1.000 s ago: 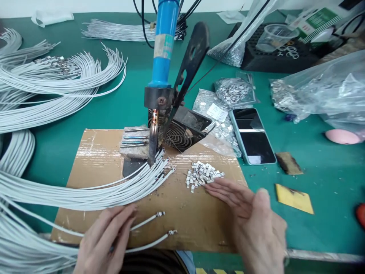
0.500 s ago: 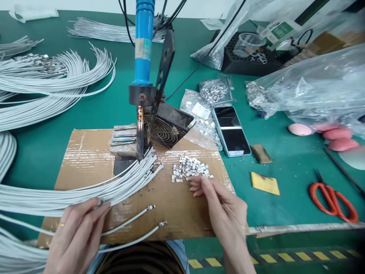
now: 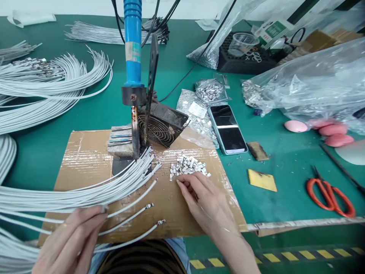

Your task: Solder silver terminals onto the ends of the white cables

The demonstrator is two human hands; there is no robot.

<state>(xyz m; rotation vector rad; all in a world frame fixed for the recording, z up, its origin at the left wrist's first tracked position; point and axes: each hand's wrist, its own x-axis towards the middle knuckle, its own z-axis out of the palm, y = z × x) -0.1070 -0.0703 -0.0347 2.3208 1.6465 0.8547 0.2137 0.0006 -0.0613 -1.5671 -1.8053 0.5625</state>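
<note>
My left hand (image 3: 72, 238) is closed in a pinch on a white wire (image 3: 134, 199) drawn out of the fanned bundle of white wires (image 3: 85, 194) on the cardboard sheet (image 3: 85, 152). Two more wires with metal tips (image 3: 161, 222) lie apart below it. My right hand (image 3: 207, 203) rests on the cardboard with its fingers curled at the near edge of a pile of small metal terminals (image 3: 186, 166); what it holds, if anything, is hidden. A blue-handled soldering iron (image 3: 132, 57) stands upright in a stand just behind the wire ends.
A black fan (image 3: 159, 127) sits behind the iron. A phone (image 3: 227, 129), bags of terminals (image 3: 211, 90), yellow sponge (image 3: 261, 180), red scissors (image 3: 330, 194) and large plastic bags (image 3: 310, 87) lie right. More wire bundles (image 3: 51, 83) fill the left of the green table.
My left hand has pulled one more wire out of the bundle. My right hand has slid left along the terminal pile and curled its fingers. The view shifted right.
</note>
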